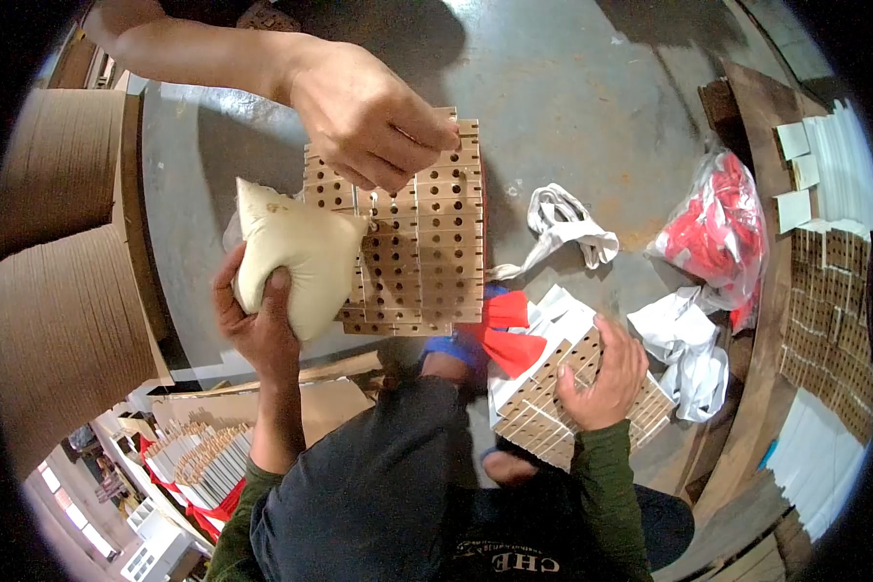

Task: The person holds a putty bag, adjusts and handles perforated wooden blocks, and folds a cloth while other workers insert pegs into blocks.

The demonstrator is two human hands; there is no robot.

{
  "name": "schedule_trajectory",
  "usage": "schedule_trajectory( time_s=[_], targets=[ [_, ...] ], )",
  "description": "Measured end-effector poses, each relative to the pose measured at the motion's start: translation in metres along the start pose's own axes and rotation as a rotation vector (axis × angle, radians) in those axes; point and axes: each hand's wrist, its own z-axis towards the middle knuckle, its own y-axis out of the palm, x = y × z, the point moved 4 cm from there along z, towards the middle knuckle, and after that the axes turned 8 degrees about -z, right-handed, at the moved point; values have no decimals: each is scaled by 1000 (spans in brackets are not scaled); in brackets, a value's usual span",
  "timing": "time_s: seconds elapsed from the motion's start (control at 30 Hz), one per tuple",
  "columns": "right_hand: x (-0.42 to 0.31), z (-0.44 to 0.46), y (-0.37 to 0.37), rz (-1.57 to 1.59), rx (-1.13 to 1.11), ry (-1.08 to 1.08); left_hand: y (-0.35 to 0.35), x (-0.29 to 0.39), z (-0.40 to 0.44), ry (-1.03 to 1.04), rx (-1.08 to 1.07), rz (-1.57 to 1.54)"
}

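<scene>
A workshop or small factory floor, with materials massed on every side. A scuffed grey floor (563, 116) runs through the middle, around a punched brown block (446, 228) with rows of round holes. At left rise 2 thick stacks of brown sheets (63, 155), apparently cardboard. At right, more punched brown boards (824, 335) and piles of white sheets (849, 170) line up behind a wooden edge (747, 427), near a clear plastic bag (716, 228) stuffed with red material. Dozens of pale, tan-tipped rods (213, 466) stand in rows at lower left, before a bright window (76, 504). A co-worker's hand (364, 116) reaches in over the block, making at least 2 people at work.
</scene>
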Motion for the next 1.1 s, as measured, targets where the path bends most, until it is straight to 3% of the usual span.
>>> schedule_trajectory(
  time_s=[0.07,0.3,0.5,0.8,1.1],
  targets=[
    [0,0,0,1,-1,-1,-5,-1,0,-15,51,-119],
    [0,0,0,13,13,-5,-17,7,-6,3,-15,-99],
    [0,0,0,7,12,-8,-8,6,-9,48,-71,83],
    [-2,0,-1,4,11,-5,-19,8,-12,-2,6,-119],
    [-1,0,-2,14,15,-10,-24,3,-18,18,-38,18]
  ],
)
